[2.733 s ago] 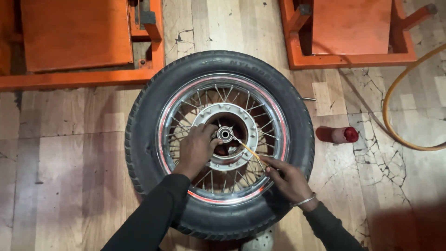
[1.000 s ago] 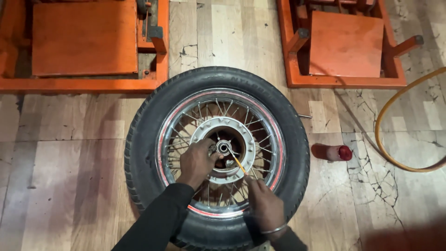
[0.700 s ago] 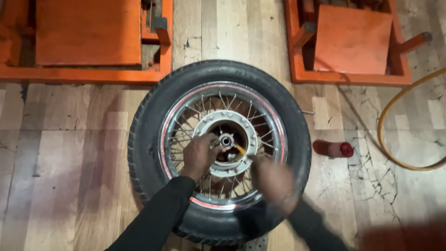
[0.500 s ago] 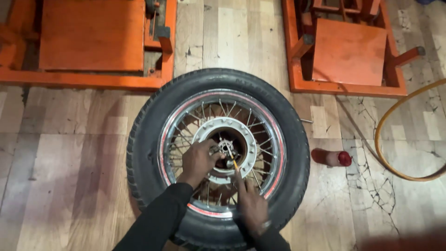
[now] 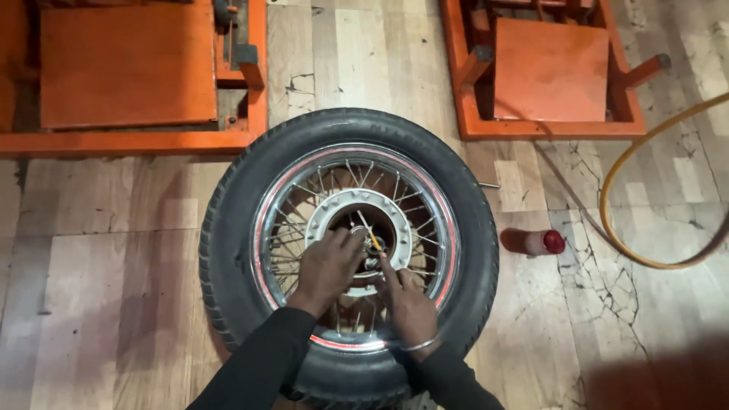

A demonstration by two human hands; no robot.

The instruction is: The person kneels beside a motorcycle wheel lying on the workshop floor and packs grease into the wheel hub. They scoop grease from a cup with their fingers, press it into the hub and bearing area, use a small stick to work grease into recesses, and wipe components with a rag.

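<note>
A spoked motorcycle wheel with a black tyre (image 5: 228, 228) lies flat on the wooden floor. Its silver hub (image 5: 334, 212) sits at the centre of a chrome rim with a red stripe (image 5: 448, 228). My left hand (image 5: 326, 266) rests on the hub, fingers at the centre hole. My right hand (image 5: 406, 300) grips a thin screwdriver with a yellow shaft (image 5: 370, 231) whose tip points into the hub centre. Both arms wear black sleeves; a metal bangle circles the right wrist.
Two orange metal stands stand at the back, one at left (image 5: 129, 68), one at right (image 5: 547, 68). A small red bottle (image 5: 535, 241) lies on the floor right of the tyre. A yellow hose (image 5: 615, 175) curves along the right side.
My right hand has drawn in from the rim's right side to the hub centre, next to the left hand. The view has shifted slightly; the wheel has not moved.
</note>
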